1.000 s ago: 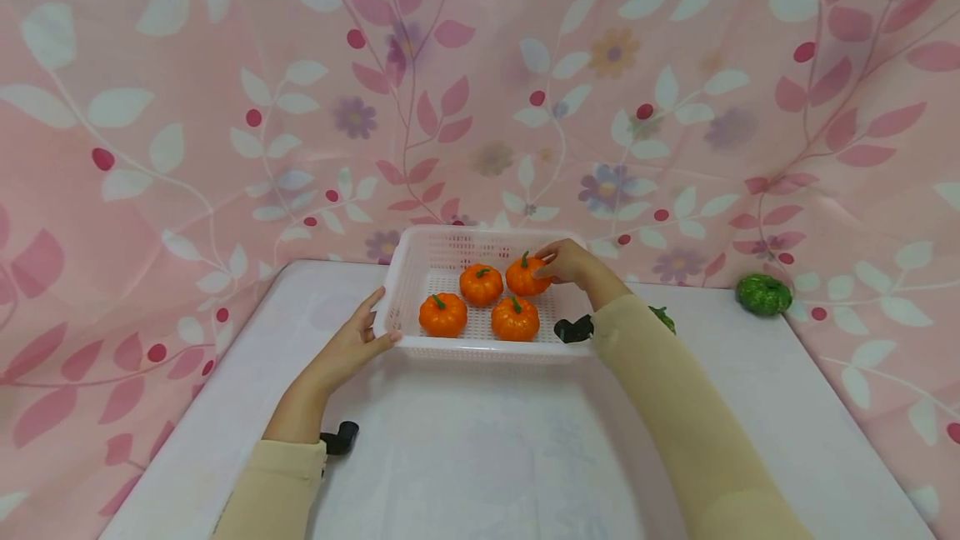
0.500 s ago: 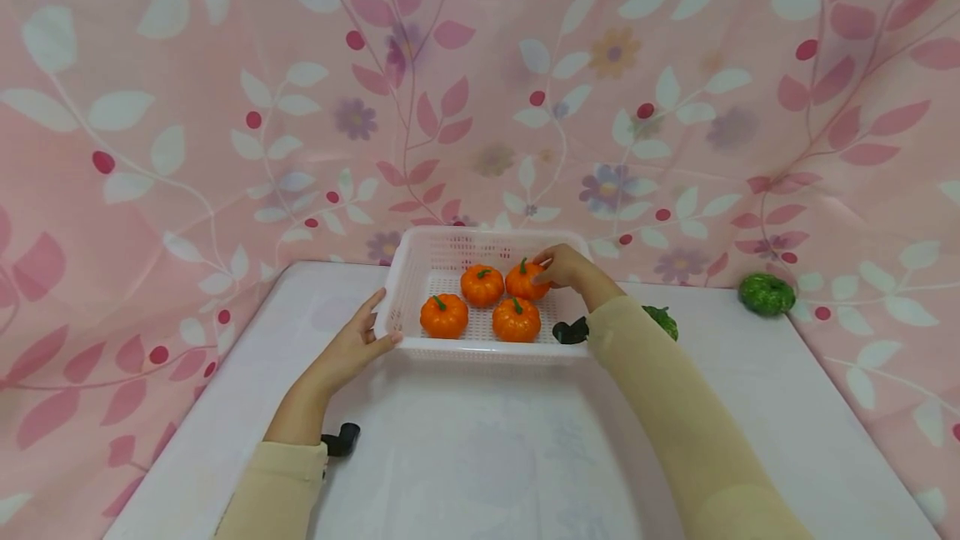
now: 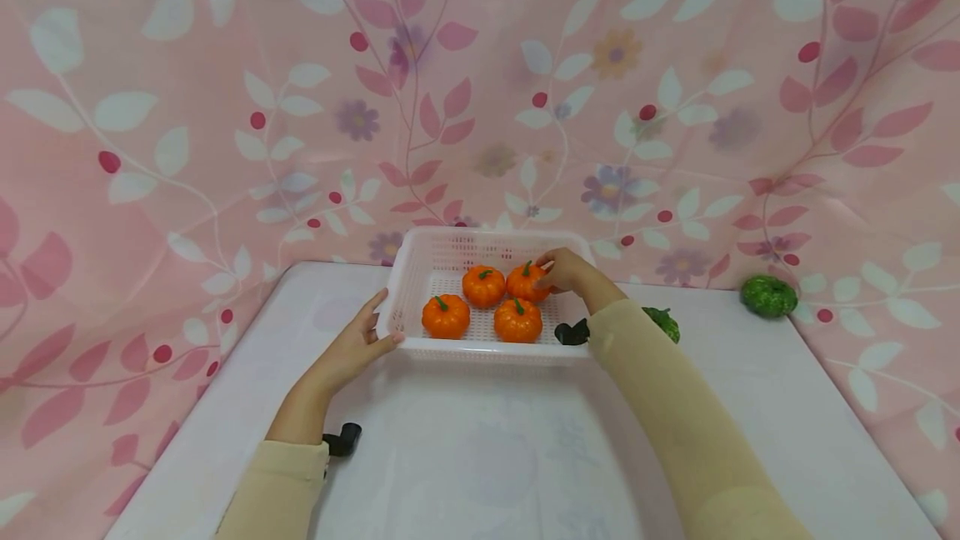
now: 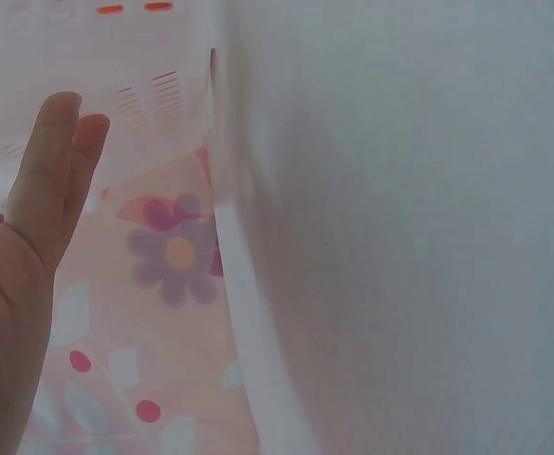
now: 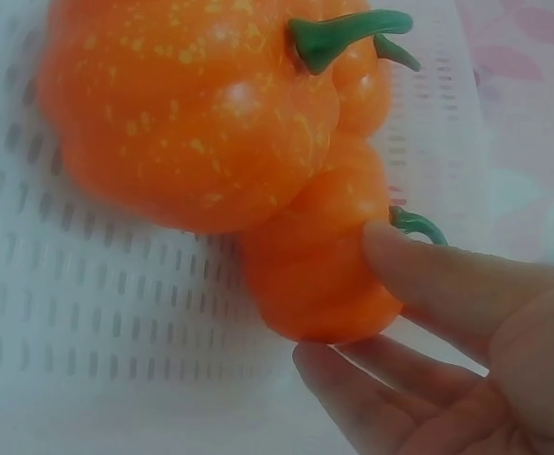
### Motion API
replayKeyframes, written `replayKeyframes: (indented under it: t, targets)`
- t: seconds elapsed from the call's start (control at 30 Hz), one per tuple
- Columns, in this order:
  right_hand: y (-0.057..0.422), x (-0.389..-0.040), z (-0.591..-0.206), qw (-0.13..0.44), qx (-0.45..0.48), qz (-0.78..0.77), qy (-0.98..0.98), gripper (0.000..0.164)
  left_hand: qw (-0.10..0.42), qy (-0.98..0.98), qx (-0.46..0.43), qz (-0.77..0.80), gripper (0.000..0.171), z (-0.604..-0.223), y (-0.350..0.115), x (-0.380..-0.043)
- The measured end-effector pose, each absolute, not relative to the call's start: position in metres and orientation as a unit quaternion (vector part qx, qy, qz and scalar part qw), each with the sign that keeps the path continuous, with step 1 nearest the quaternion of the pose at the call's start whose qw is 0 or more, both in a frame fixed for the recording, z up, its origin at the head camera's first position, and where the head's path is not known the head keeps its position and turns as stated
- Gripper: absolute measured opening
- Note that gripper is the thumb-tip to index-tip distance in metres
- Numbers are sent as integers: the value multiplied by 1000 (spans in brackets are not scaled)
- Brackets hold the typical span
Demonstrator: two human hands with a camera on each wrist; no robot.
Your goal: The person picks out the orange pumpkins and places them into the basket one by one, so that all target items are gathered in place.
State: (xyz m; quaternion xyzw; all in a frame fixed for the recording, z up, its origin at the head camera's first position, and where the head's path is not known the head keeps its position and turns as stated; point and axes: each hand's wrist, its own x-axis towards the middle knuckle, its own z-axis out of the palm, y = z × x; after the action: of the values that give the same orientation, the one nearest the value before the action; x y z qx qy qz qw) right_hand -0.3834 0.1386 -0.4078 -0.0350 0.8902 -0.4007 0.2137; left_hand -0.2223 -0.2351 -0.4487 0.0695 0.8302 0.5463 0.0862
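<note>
Several orange toy pumpkins with green stems, among them a front left one [image 3: 446, 317] and a front middle one [image 3: 517, 320], sit in a white perforated plastic basket [image 3: 480, 347]. My right hand [image 3: 573, 273] pinches the back right pumpkin [image 3: 523, 283] between thumb and fingers. In the right wrist view this pumpkin [image 5: 315, 270] touches a larger-looking, yellow-flecked pumpkin [image 5: 187, 114]. At the basket's left end, my left hand [image 3: 347, 357] rests with its thumb at the front corner of the rim. Its fingers [image 4: 49, 161] lie straight along the outside wall in the left wrist view.
Two dark green, mottled vegetables are on the white table [image 3: 480, 448]: one [image 3: 768, 296] at the far right corner, the other [image 3: 663, 323] partly behind the right sleeve. Black wrist mounts [image 3: 343, 439] show at both wrists. A pink floral cloth [image 3: 480, 107] hangs behind.
The back right pumpkin has shifted very slightly down toward the basket floor, with my right hand still on it. My left hand stays at the basket's left end.
</note>
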Motion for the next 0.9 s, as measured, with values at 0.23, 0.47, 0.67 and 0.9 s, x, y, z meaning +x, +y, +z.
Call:
replayKeyframes:
  t: [0.23, 0.47, 0.67, 0.9]
  targets:
    - [137, -379, -406, 210, -41, -389, 896, 53, 87, 830, 66, 546, 93, -447, -235, -221]
    - [137, -379, -408, 199, -40, -373, 905, 49, 86, 833, 64, 543, 91, -447, -234, -222]
    - [139, -378, -404, 185, -37, -357, 915, 48, 83, 828, 72, 550, 91, -448, -232, -223]
    - [145, -379, -391, 174, -47, -372, 911, 50, 84, 831, 60, 547, 92, -445, -231, -222]
